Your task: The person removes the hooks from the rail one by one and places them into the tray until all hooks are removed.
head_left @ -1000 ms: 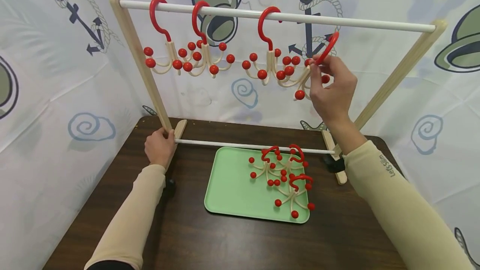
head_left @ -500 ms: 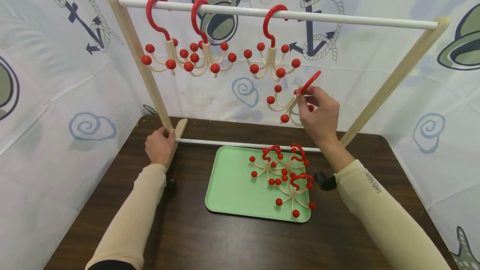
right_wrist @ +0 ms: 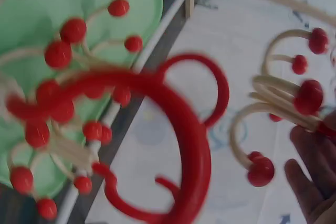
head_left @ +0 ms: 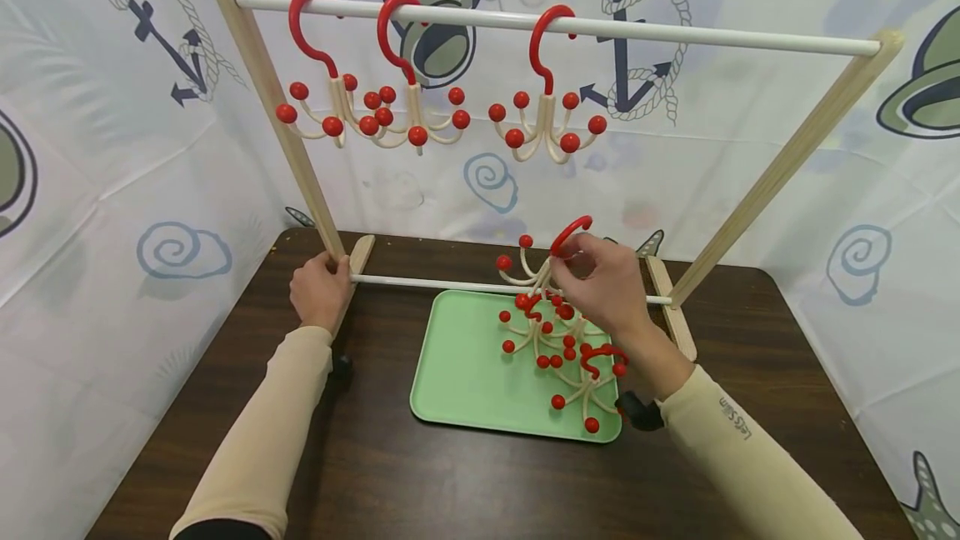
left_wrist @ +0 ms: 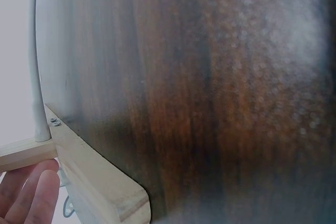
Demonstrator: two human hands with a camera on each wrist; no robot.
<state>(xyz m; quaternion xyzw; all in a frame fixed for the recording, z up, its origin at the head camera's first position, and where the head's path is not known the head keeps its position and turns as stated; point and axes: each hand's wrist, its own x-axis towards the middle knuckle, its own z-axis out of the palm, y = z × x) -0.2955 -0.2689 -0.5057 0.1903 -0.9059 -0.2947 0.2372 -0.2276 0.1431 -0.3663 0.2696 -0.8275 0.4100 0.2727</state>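
A red-hooked hanger [head_left: 567, 233] w/ ball-tipped prongs is tilting in your R hand [head_left: 604, 280], which is pinching it nr the hook's base, approx. over the far edge of the green tray [head_left: 465, 365], toward its R corner. Three similar hangers [head_left: 569, 342] are sitting along the tray's R side. Your L hand [head_left: 319, 292] is gripping the wooden rack's L post [head_left: 302, 167], nr the table's [head_left: 420, 490] far-L corner. Three more hangers [head_left: 414, 102] are hanging from the top rod [head_left: 675, 32].
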